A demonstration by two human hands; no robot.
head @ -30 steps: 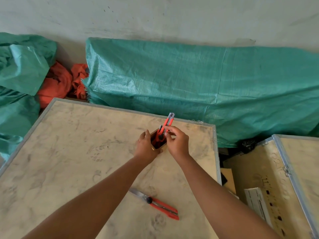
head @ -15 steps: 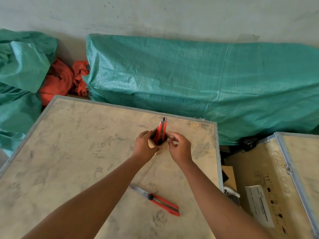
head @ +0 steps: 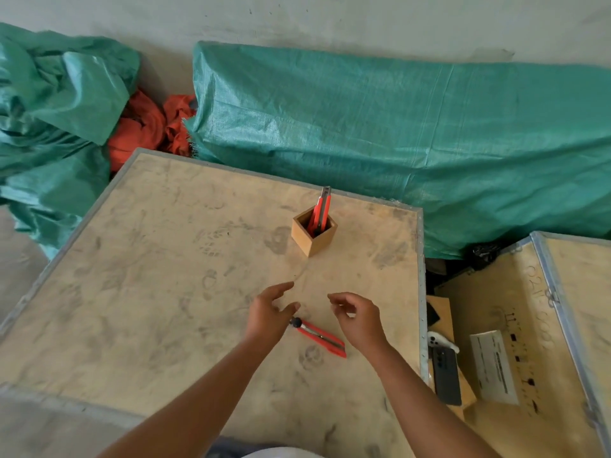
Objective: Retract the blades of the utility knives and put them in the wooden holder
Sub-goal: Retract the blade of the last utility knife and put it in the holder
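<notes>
Red utility knife (head: 322, 338) lies flat on the plywood worktop (head: 158, 292), toward the near right part, black knob end pointing left; its blade end is hidden under the left hand (head: 269, 314). Left hand hovers over that end, fingers loosely spread, gripping nothing. Right hand (head: 358, 317) sits just right of the knife, fingers curled but apart, also empty, not touching the knife as far as can be seen. Wooden holder (head: 312, 234) stands upright near the far right corner of the worktop, well apart from both hands. Second red knife (head: 321, 211) stands in it, tilted slightly, metal tip up above the rim. Green tarp (head: 396, 133) lies beyond the far edge. A phone (head: 446, 375) rests on a crate off the right edge.
</notes>
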